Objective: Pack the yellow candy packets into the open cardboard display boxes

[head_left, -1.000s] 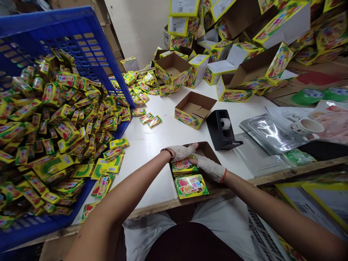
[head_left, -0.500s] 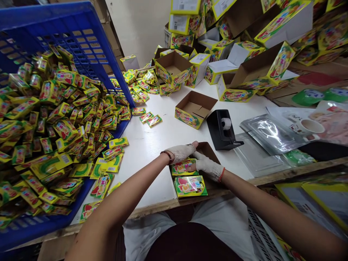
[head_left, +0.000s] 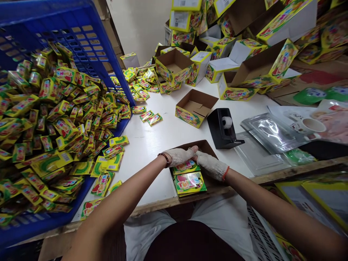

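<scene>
An open brown-lined carton (head_left: pixel 213 183) lies at the table's front edge. On its left side are flat yellow-green packs marked TWINS, the nearest pack (head_left: pixel 189 183) face up. My left hand (head_left: pixel 179 156), in a white glove with bare fingertips, reaches over the far end of these packs, its fingers closed together. My right hand (head_left: pixel 212 165), also gloved, comes in from the right and meets the left fingertips above the packs. Its fingers are curled in and partly hidden. Whatever lies between the two hands is covered by them.
A blue crate (head_left: pixel 108 47) heaped with small packs stands on the left. Behind the hands are another open carton (head_left: pixel 194 108) and a black tape dispenser (head_left: pixel 221 130). Clear plastic trays (head_left: pixel 274 134) and a cup (head_left: pixel 312 125) lie right. Yellow cartons (head_left: pixel 236 92) pile up behind.
My right hand has drawn its thumb off the face of the farther pack and moved slightly right, its fingers now against the left fingertips. My left hand has shifted slightly.
</scene>
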### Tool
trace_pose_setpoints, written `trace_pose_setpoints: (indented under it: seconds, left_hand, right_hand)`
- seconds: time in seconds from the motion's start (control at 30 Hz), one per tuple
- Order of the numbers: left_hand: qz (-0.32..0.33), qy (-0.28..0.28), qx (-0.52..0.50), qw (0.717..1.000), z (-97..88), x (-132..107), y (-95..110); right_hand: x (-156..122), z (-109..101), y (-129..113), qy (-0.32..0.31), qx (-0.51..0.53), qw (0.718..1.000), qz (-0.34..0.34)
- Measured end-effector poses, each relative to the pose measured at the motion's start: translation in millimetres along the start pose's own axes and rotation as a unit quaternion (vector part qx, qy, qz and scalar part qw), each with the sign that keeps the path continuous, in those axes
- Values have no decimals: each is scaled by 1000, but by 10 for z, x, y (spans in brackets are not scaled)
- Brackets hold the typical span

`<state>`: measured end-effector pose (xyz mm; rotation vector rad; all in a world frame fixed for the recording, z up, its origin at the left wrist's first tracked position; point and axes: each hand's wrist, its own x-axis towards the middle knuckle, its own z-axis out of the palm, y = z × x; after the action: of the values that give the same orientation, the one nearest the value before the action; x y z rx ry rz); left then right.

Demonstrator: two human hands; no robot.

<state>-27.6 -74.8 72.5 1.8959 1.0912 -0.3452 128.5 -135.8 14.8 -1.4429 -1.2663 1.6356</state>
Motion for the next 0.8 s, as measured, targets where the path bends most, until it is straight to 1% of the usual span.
trace_pose_setpoints:
  seconds: [0.07,0.13,0.2,0.27,0.33,0.43,0.57,0.63,0.7,0.77,0.8]
  left_hand:
    - [-5,-4,-16,1000,-24,-68,41]
    - [-12,3,-14,1000,-36,-113,70]
    - [-25,11,-6,1000,-26,-122,74]
    - [-39,2,-8,999,-3,-104,57]
    - [-47,-11,-25,999,20,-84,36]
    - [-55,-25,-32,998,40,-81,20]
    - [-60,-4,-1,998,63,-112,16]
    - [-73,1,0,997,80,-121,9]
    - [-90,-8,-10,996,92,-116,-2]
    - [-96,-11,-26,995,95,-97,-17]
    - [-92,-3,-36,995,93,-85,-27]
  right_hand:
    - [-10,49,43,12,21,1000,-10]
    - [-33,109,87,25,40,999,-8]
    - [-70,173,139,39,77,996,14]
    - [-123,239,183,45,101,993,41]
    - [-189,303,197,39,106,992,61]
    - [-275,375,148,29,115,990,76]
    - [-322,354,60,-6,135,986,102]
    - [-338,314,42,-35,173,977,118]
    - [-367,317,22,-41,230,964,126]
    - [-408,402,-21,-31,284,947,144]
    - [-427,473,-51,-26,305,939,156]
